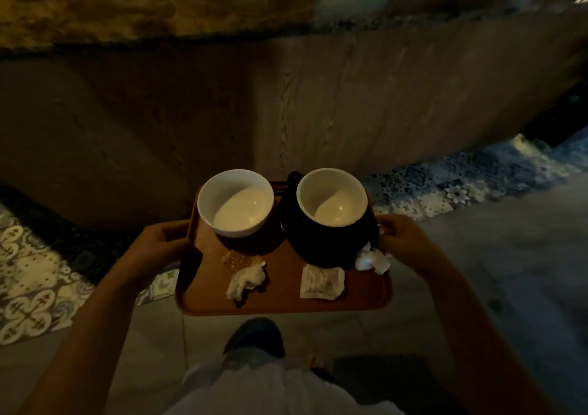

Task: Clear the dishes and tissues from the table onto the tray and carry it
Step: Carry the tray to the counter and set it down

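Dim café or eatery, by the look of it.
A wood-grain panelled counter front [350,103] rises from a floor edged with patterned tiles [445,192]; a brown serving tray [286,297] carries used cups [331,196] and crumpled tissues [245,279].

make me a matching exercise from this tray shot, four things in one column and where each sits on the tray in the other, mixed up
Things:
1. white bowl
2. dark cup
3. flat sachet
4. left hand

Places:
A. far right of the tray, on a dark saucer
B. gripping the tray's left edge
C. far left corner of the tray
D. near side of the tray, right of the middle crumpled tissue

Pairs: 1-C, 2-A, 3-D, 4-B
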`<state>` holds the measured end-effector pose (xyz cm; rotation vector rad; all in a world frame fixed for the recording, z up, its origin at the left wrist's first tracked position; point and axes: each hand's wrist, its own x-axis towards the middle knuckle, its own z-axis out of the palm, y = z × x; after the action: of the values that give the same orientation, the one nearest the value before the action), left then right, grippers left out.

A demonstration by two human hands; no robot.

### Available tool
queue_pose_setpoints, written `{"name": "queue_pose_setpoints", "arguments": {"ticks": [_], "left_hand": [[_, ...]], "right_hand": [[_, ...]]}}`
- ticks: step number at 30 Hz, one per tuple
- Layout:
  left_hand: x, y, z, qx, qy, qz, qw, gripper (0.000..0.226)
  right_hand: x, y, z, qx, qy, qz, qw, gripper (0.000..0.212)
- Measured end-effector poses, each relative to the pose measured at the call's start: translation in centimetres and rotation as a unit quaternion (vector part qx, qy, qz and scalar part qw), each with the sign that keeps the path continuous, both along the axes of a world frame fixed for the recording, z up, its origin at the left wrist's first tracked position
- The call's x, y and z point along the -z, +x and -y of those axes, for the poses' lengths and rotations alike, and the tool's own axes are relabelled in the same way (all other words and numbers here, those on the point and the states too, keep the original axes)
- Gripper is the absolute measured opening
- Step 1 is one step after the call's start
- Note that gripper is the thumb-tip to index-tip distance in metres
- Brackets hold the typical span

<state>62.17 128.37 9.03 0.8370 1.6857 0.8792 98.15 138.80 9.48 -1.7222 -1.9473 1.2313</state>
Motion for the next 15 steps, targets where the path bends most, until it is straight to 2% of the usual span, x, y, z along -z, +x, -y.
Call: {"name": "queue_pose_setpoints", "arguments": {"ticks": [2,8,15], "left_hand": [[-0.1,1.1,-1.1,-0.012,0.001,-0.003,1.000,0.029],[-0.2,2.9,-6.8,-0.051,-0.006,-0.001,0.999,0.028],[-0.3,1.2,-16.0,-0.052,0.015,0.008,0.999,0.024]], "right_hand": [[0.3,1.1,-2.4,-0.010,-0.003,0.018,1.000,0.022],[0.9,1.9,-9.7,-0.043,0.002,0.034,0.999,0.017],[1.0,-0.1,-19.1,-0.034,0.020,0.030,0.999,0.012]]}}
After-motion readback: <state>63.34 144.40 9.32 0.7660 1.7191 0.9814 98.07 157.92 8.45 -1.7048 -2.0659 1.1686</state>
